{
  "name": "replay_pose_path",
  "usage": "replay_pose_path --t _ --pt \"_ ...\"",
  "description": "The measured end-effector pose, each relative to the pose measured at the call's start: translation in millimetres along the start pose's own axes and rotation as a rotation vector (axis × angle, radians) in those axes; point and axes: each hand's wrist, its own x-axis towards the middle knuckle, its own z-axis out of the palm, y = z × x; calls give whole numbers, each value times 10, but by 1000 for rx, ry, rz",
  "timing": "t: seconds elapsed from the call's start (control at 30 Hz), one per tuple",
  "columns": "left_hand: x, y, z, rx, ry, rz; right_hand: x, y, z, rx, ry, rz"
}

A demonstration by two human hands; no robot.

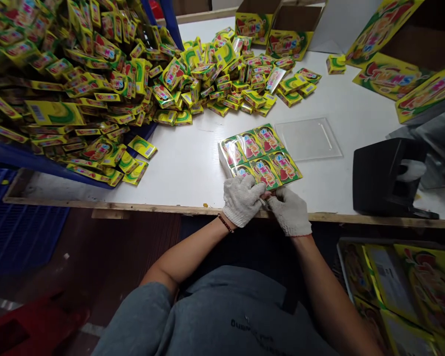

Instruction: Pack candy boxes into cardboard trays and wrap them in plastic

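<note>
A block of small yellow-green TWINS boxes (262,164) sits tilted on the white table, its rows under clear, shiny plastic. My left hand (244,200), in a white knit glove, is closed against the block's near edge. Close beside it, my gloved right hand (291,211) has its fingers pinched together at the block's near corner. The fingertips of both hands meet there; what lies between them is too small to make out. Just behind and right of the block, a clear plastic tray or lid (309,139) lies flat on the table.
Loose small boxes (207,84) spill from a heaped blue crate (92,175) at left. Open printed cartons (289,44) stand at the back, with more at right (389,79). A black tape dispenser (378,173) stands near the front edge. Packed cartons (404,282) sit below right.
</note>
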Motion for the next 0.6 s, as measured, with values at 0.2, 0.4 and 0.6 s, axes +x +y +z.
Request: replay_pose_path --t 0.2,0.4,0.6 --pt "-85 -46 128 -19 80 50 141 188 -368 -86 371 -264" --pt "-180 -124 231 -32 235 64 768 -210 -283 -447 160 -697" --pt "-316 -212 392 -252 174 13 1495 -386 -198 -341 4 -543"
